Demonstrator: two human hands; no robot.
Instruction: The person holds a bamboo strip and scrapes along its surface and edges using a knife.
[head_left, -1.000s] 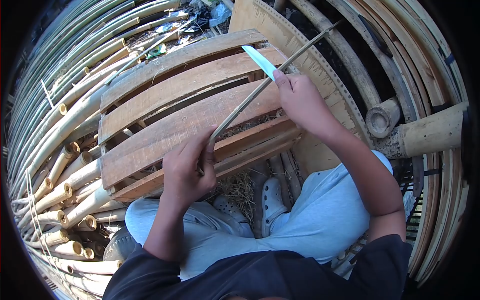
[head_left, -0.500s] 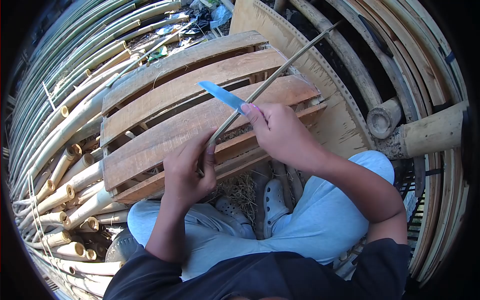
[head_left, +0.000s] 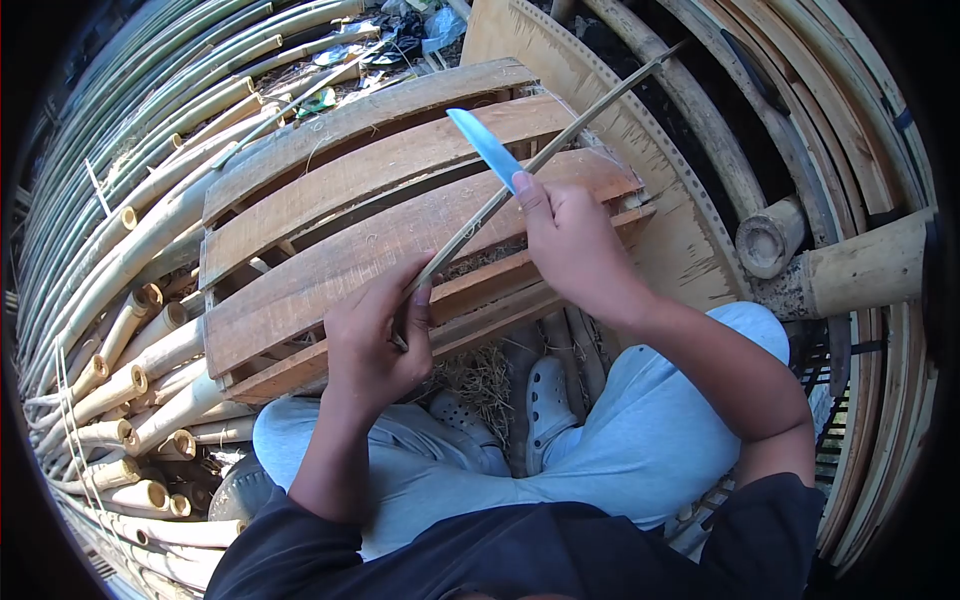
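The left fingers (head_left: 412,292) pinch the stick's lower end, while the stick (head_left: 572,128) slants above the slatted crate (head_left: 345,215) toward the upper right; the knife (head_left: 487,148), gripped by the right fingers (head_left: 537,203), could slip at a knot and nick the left hand (head_left: 370,345).

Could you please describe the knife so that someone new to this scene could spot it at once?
Find the slatted wooden crate in the middle of the view. Above its right half, a thin strip runs diagonally, with the right hand beside it. The knife juts up-left from that hand, its smooth, pale-blue blade unlike the brown slats behind.
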